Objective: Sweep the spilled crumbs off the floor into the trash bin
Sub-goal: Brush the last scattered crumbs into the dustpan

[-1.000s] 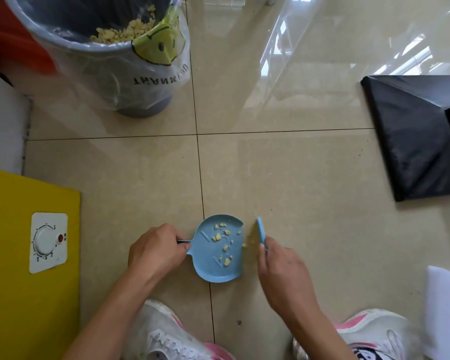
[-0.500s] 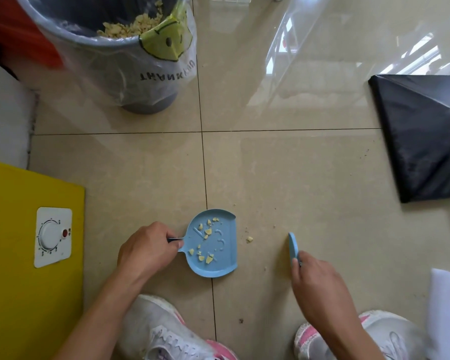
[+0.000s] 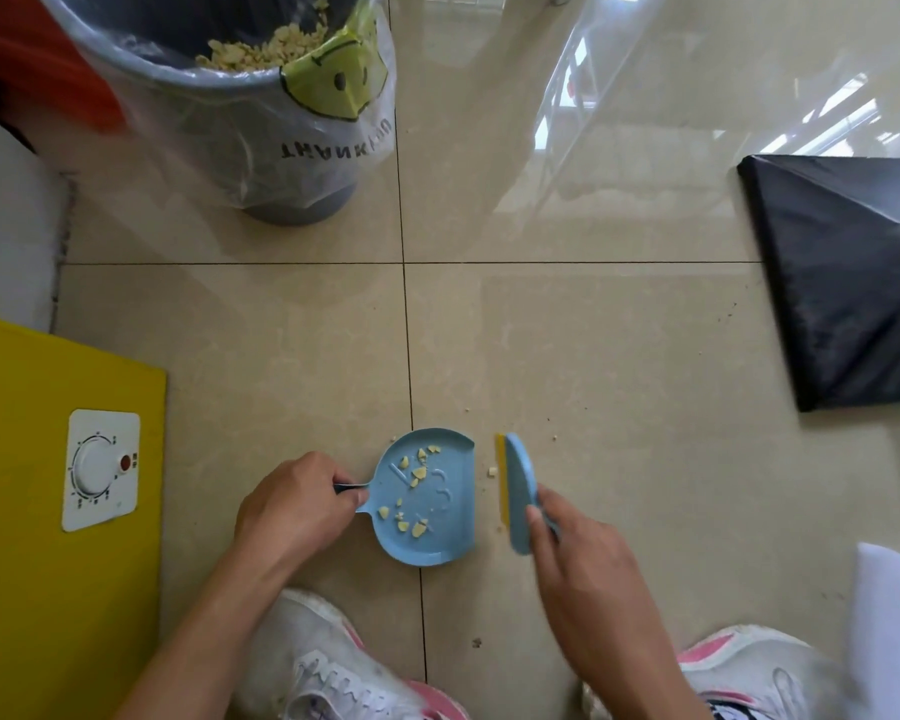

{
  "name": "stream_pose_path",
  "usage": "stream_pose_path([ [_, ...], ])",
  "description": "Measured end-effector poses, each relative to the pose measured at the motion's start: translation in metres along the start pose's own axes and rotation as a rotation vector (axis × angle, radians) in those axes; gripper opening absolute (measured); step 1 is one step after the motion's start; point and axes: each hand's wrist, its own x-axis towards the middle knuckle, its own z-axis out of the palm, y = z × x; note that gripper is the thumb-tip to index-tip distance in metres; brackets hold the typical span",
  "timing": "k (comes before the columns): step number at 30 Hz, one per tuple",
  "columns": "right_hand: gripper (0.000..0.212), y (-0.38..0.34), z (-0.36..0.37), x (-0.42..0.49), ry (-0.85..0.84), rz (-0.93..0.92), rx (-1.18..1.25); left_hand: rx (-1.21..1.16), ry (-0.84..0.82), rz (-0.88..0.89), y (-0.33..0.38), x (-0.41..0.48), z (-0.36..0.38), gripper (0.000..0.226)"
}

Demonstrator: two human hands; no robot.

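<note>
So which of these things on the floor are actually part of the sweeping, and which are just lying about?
Part of the job: dustpan, brush, crumbs, trash bin, left hand, right hand.

Just lying about: yellow board, white dial, black panel.

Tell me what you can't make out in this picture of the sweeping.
Head view only:
- Dustpan handle: mostly covered by the left hand.
- Brush handle: hidden under the right hand, which is motion-blurred.
- Trash bin: top cut off by the frame edge, so its fill level is unclear.
- Specks on the floor: too small to tell crumbs from dirt.
- Black object: cut off at the right edge, unidentifiable.
</note>
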Motion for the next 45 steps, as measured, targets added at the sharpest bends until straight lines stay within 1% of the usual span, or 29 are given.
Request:
stream_pose_path([
  [2, 0.020, 0.016, -0.013, 0.014, 0.056, 0.086, -0.064, -0.035, 0.011, -0.022, -0.009, -0.002, 0.000, 0.030],
  [4, 0.023, 0.027, -0.014, 0.028, 0.044, 0.130, -0.168, -0.051, 0.019, -0.034, -0.017, -0.003, 0.001, 0.026],
  [7, 0.030, 0.025, 0.010, 0.035, -0.043, 0.053, -0.263, -0.068, 0.023, -0.049, -0.015, -0.007, 0.005, 0.020],
  [9, 0.033, 0.011, 0.030, 0.030, -0.134, -0.009, -0.256, -0.074, 0.031, -0.045, -0.007, -0.009, 0.009, 0.021],
  [11, 0.034, -0.002, 0.039, 0.024, -0.199, -0.048, -0.204, -0.057, 0.046, -0.037, 0.000, -0.011, 0.012, 0.025],
  [13, 0.034, -0.011, 0.034, 0.018, -0.215, -0.054, -0.059, -0.054, 0.049, -0.028, 0.003, -0.010, 0.013, 0.026],
  [15, 0.026, -0.014, 0.020, 0.015, -0.179, -0.022, 0.139, -0.068, 0.037, -0.020, 0.002, -0.010, 0.011, 0.025],
  [16, 0.021, -0.012, 0.011, 0.014, -0.139, -0.007, 0.196, -0.071, 0.029, -0.015, 0.001, -0.009, 0.010, 0.024],
  [17, 0.022, -0.007, 0.003, 0.015, -0.082, 0.008, 0.200, -0.068, 0.020, -0.012, -0.001, -0.010, 0.008, 0.023],
  [20, 0.023, 0.018, -0.017, 0.025, 0.080, 0.098, 0.130, -0.078, -0.001, -0.010, -0.009, -0.009, 0.005, 0.021],
  [22, 0.027, 0.036, -0.028, 0.034, 0.154, 0.170, 0.026, -0.094, -0.003, -0.024, -0.015, -0.007, 0.004, 0.020],
  [24, 0.028, 0.052, -0.032, 0.043, 0.163, 0.214, -0.131, -0.100, -0.002, -0.036, -0.019, -0.006, 0.005, 0.020],
  [26, 0.030, 0.059, -0.027, 0.052, 0.144, 0.211, -0.279, -0.096, 0.005, -0.042, -0.020, -0.006, 0.005, 0.020],
  [29, 0.031, 0.050, 0.001, 0.054, 0.085, 0.078, -0.370, -0.093, 0.028, -0.034, -0.014, -0.006, 0.010, 0.022],
  [30, 0.032, 0.043, 0.012, 0.051, 0.058, 0.028, -0.352, -0.095, 0.034, -0.029, -0.010, -0.007, 0.013, 0.022],
  [32, 0.033, 0.022, 0.030, 0.039, -0.051, -0.038, -0.265, -0.088, 0.037, -0.022, -0.002, -0.008, 0.020, 0.022],
  [34, 0.037, 0.004, 0.039, 0.028, -0.155, -0.060, -0.174, -0.088, 0.034, -0.023, 0.002, -0.007, 0.025, 0.021],
  [36, 0.040, -0.008, 0.041, 0.019, -0.183, -0.060, -0.034, -0.083, 0.050, -0.015, 0.003, -0.006, 0.024, 0.023],
  [38, 0.039, -0.014, 0.032, 0.013, -0.138, -0.028, 0.130, -0.121, 0.052, 0.020, 0.000, -0.005, 0.021, 0.021],
  [41, 0.024, -0.011, 0.002, 0.014, -0.003, -0.023, 0.311, -0.236, 0.017, 0.076, -0.003, -0.004, 0.014, 0.023],
  [42, 0.023, -0.009, -0.010, 0.017, 0.024, -0.015, 0.375, -0.278, 0.007, 0.087, -0.003, -0.003, 0.010, 0.024],
  [43, 0.025, -0.008, -0.022, 0.019, 0.035, 0.011, 0.466, -0.331, 0.005, 0.099, -0.002, -0.002, 0.005, 0.026],
  [45, 0.034, -0.011, -0.043, 0.029, 0.054, 0.099, 0.737, -0.444, 0.016, 0.115, 0.003, -0.004, -0.013, 0.030],
])
